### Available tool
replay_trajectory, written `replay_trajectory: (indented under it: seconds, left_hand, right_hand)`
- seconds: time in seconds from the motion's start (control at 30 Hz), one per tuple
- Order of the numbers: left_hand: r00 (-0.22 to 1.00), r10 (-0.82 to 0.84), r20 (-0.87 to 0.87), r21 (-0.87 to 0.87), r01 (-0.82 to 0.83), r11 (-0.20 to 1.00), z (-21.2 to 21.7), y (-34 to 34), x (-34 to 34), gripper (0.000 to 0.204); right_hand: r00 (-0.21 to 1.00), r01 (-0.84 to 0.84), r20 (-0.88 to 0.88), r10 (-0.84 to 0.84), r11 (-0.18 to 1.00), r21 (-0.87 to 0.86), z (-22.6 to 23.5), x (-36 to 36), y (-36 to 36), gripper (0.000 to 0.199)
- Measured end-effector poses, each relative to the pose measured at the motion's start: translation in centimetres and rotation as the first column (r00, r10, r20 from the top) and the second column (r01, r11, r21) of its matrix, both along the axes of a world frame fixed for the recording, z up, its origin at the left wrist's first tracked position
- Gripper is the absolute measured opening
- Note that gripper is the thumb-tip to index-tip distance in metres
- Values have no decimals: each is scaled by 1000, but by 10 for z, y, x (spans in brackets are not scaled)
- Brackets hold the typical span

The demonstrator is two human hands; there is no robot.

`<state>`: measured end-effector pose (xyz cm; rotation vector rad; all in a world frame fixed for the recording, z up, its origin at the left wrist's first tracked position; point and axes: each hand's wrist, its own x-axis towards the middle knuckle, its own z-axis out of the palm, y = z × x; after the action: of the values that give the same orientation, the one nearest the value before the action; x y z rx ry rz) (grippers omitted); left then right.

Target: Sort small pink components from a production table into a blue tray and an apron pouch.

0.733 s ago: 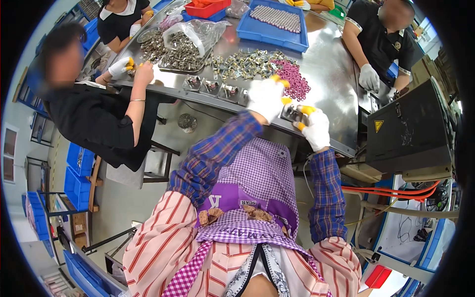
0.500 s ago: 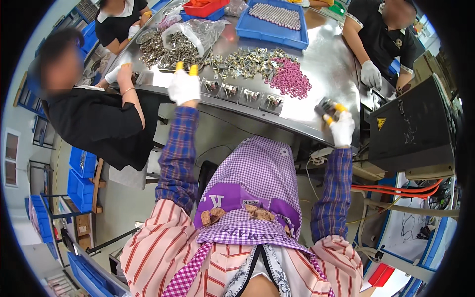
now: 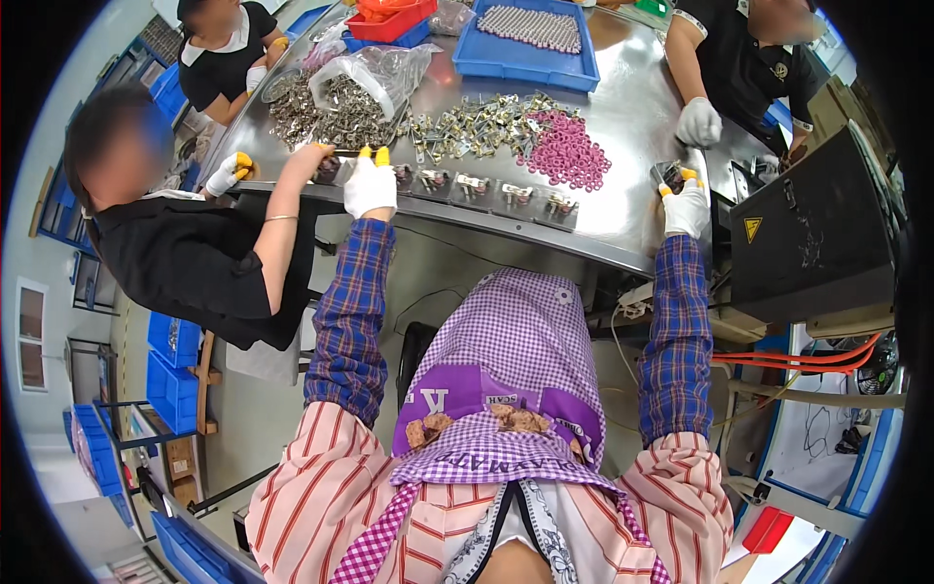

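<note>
Grey floor (image 3: 230, 438) — pale wall (image 3: 29, 255) (window (image 3: 32, 336) far left)

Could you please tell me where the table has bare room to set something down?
Bare table shows right of the pink rings and blue tray, short of the right hand and a co-worker's gloved hand. Crowded: the left, with heaped metal parts, and the near edge, where fixtures run rightward from the left hand.

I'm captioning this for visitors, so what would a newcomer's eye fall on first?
Probably the patch of pink rings, vivid near the middle of the shiny metal table. Next, the wearer's gloved left hand and right hand, set far apart on its near side. Beyond the rings, a blue tray holds neat rows of small pale parts.
</note>
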<state>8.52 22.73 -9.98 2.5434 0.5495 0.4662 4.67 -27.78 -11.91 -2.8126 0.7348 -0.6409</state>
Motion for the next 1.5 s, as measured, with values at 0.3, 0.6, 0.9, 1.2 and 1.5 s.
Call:
replay_trajectory:
  seconds: [0.3, 0.6, 0.9, 1.2, 1.5]
  left_hand:
    - [900, -241, -362, 280, 352, 893, 20, -62, 62, 36]
    - [845, -120, -521, 508, 420, 752, 18, -69, 80, 29]
    - [852, -191, -488, 513, 457, 727, 53, -75, 64, 29]
    - [870, -489, -65, 436, 465, 771, 72, -96, 32, 25]
    - [616, -788, 14, -85, 785, 613, 84, -170, -54, 21]
  right_hand:
    - [998, 21, -51, -21, 1000, 2, 24, -4, 25, 41]
    - [989, 89, -102, -110, 977, -192, 23, -7, 19, 44]
    - [900, -344, -276, 336, 939, 20, 68, -20, 100, 31]
    - [838, -515, 28, 545, 773, 371, 37, -18, 90, 25]
    - [705, -709, 214, 676, 673, 213, 35, -83, 97, 25]
